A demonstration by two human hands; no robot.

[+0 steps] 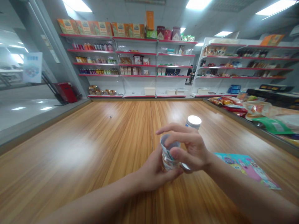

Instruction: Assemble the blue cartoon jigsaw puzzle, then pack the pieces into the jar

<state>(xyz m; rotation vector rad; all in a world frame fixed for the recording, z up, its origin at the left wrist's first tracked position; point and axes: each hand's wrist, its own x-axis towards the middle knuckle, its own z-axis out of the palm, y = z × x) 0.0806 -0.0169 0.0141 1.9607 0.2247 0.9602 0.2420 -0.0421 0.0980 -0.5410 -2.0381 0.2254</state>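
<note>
My left hand (154,171) is wrapped around a small clear jar (168,164) with printed markings, held upright above the table. A pale bluish curled sheet (164,148), printed on its outer face, stands up like a sleeve at the jar's top. My right hand (190,146) reaches over from the right, thumb and a bent finger closed on the sheet's rim while the index finger stretches out above it. Below the right palm, a shiny round edge (186,168) shows, mostly hidden. Behind that hand stands a can (193,121) with a white top.
A colourful cartoon-printed sheet or flat pack (249,169) lies on the wooden table (105,149) at right. A tiny object (110,117) lies far left. Beyond the raised right edge are snack bags (272,124). Stocked shelves (137,65) line the back; a red box (66,92) stands left.
</note>
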